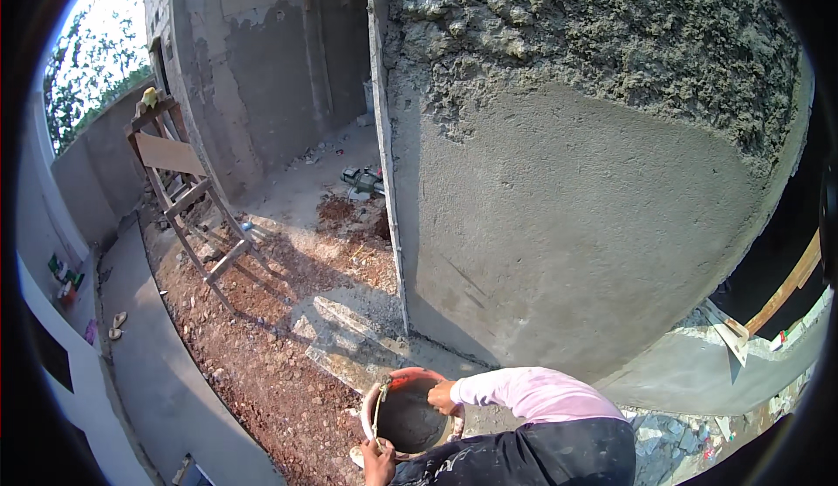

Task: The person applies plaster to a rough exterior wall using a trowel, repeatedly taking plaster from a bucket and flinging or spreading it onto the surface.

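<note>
A round orange-red bucket with a pale, smeared outside sits at the foot of the wall, low in the head view. Wet grey mortar lies inside it. My left hand is closed at the near left rim, around the lower end of a pale rope handle. With fingers curled over the right side of the rim, my right hand grips the bucket; its arm wears a pink sleeve. Ahead stands a wall with smoothed grey plaster below and rough, lumpy mortar above.
A wooden trestle stands on reddish rubble at the left. A green machine lies on the ground in the doorway. A plank and a pale triangular piece rest at the right by a low wall. Broken stone lies below it.
</note>
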{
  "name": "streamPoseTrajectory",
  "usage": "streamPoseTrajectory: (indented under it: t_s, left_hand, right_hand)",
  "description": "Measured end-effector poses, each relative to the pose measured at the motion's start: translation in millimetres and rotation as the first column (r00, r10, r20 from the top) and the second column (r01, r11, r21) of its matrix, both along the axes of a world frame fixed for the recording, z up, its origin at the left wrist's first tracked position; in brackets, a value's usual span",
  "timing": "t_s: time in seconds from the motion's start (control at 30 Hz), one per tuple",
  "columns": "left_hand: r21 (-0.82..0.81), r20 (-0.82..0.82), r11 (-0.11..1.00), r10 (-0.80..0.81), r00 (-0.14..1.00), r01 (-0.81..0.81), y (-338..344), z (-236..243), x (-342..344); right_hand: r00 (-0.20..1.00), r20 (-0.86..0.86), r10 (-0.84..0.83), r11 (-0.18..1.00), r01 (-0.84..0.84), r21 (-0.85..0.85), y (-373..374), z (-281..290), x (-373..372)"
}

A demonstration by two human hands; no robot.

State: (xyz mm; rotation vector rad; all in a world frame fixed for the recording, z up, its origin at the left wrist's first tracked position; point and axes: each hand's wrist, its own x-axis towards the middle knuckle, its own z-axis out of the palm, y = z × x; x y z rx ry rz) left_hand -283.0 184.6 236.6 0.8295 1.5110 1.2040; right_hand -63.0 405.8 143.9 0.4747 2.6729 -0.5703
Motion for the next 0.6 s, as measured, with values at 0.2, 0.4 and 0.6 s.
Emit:
streamPoseTrajectory:
  t_s: [0.2, 0.4, 0.6]
  left_hand:
    - [0.092, 0.066, 0.994, 0.047, 0.997, -0.053, -11.7, -34.5, -10.2]
    - [0.015, 0.004, 0.996, 0.086, 0.996, -0.086, -17.2, -19.8, -11.1]
    - [-0.023, 0.078, 0.986, 0.169, 0.983, -0.167, -17.9, -95.5, -35.1]
  right_hand:
    - [0.985, -0.142, -0.097, 0.947, 0.047, -0.317, -37.7, 12.1, 11.7]
    - [0.945, -0.173, -0.279, 0.945, 0.238, -0.224, -33.5, 77.3, 26.0]
    - [0.861, -0.438, -0.258, 0.957, 0.290, 0.006, -15.9, 222.6, 36.7]
